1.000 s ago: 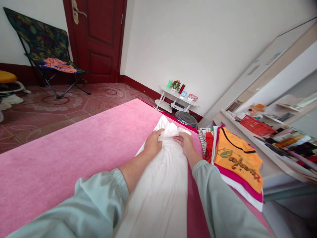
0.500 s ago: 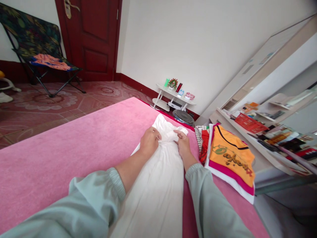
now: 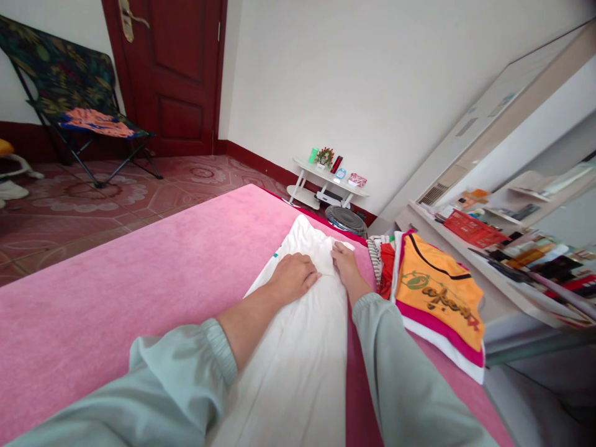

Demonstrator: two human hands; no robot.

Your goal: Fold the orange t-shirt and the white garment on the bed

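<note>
A long white garment (image 3: 298, 347), narrow and lightly wrinkled, lies lengthwise on the pink bed cover (image 3: 177, 267). My left hand (image 3: 294, 277) rests palm down on its upper part, fingers stretched across the fabric. At the garment's far right edge, my right hand (image 3: 345, 259) has its fingers bent around a bit of the cloth; the fingertips are partly hidden. Just right of my right forearm, folded clothes are stacked, with an orange top (image 3: 437, 285) bearing printed lettering uppermost.
Beyond the bed stands a small white shelf (image 3: 326, 177) with a plant and small items. A cluttered dressing table (image 3: 470, 248) with a red basket (image 3: 475, 228) is at the right. On the left, a folding chair (image 3: 69, 81) stands by the dark red door (image 3: 177, 68).
My left hand has gone from pinching the cloth to lying flat on it, slightly nearer and rightward. The bunched far end now looks smoother, and a small teal mark shows at its left edge.
</note>
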